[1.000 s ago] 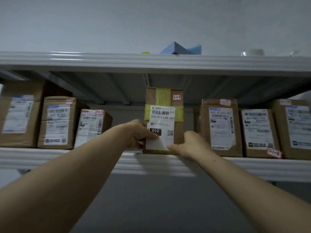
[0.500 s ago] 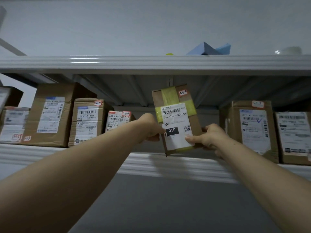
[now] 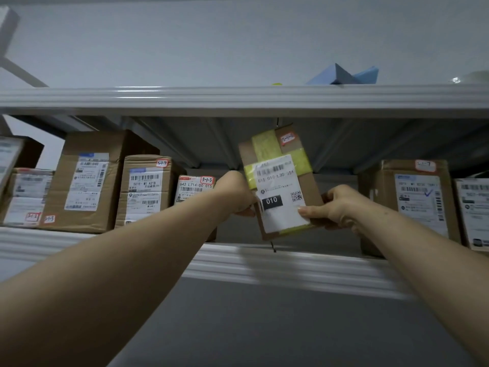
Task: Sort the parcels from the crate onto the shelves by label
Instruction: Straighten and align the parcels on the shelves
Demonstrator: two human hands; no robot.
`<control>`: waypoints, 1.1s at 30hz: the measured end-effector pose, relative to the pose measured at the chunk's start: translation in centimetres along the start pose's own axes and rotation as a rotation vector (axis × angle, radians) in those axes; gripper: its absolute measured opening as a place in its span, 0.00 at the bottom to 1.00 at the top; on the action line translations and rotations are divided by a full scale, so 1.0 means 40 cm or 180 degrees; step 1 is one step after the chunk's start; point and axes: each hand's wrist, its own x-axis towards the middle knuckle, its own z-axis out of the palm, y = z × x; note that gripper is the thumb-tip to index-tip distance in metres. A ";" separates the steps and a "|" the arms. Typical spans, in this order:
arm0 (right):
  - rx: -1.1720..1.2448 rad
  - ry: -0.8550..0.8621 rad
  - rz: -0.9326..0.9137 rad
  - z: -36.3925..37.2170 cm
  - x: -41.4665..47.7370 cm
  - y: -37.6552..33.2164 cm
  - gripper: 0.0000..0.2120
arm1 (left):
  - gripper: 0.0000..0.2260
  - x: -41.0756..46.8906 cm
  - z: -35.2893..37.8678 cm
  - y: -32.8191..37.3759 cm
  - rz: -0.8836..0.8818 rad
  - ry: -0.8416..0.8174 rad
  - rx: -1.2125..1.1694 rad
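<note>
While we are reaching up with both arms, we are holding a brown cardboard parcel [image 3: 307, 186] in the gap between two shelved boxes: the small box tagged 3-1-5 [image 3: 194, 186] on its left and the box whose tag ends in 7 [image 3: 412, 197] on its right. The parcel is tilting, its top leaning left, and it is showing us yellow-green tape, a white shipping label with a black patch reading 010, and a red-edged handwritten tag too blurred to read. Our left hand [image 3: 238, 193] is gripping the parcel's left edge, its fingers curling round that edge and mostly hiding from us. Our right hand [image 3: 336, 207] is pinching the lower right corner — the thumb is pressing on the white label while the other fingers are curling round behind. The parcel's bottom edge is hanging just above the front lip of the grey metal shelf [image 3: 291, 268]; we cannot tell whether it is touching the board. Further left, the box tagged 5-1-4 [image 3: 144, 189] and a larger carton [image 3: 87, 181] are standing on the same shelf. On the upper shelf [image 3: 238, 98] a blue folded object [image 3: 341, 75] is poking above the rim.
</note>
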 end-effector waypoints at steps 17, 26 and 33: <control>0.0095 -0.0525 -0.0028 0.217 0.020 -0.052 0.27 | 0.14 0.008 -0.127 -0.057 0.0549 0.1068 0.2015; -0.0033 -0.0427 0.0020 0.231 0.057 -0.025 0.29 | 0.12 0.014 -0.145 -0.068 0.0629 0.1220 0.2161; -0.0286 -0.0447 -0.0003 0.240 0.058 -0.023 0.26 | 0.11 0.031 -0.155 -0.082 0.0819 0.1326 0.2292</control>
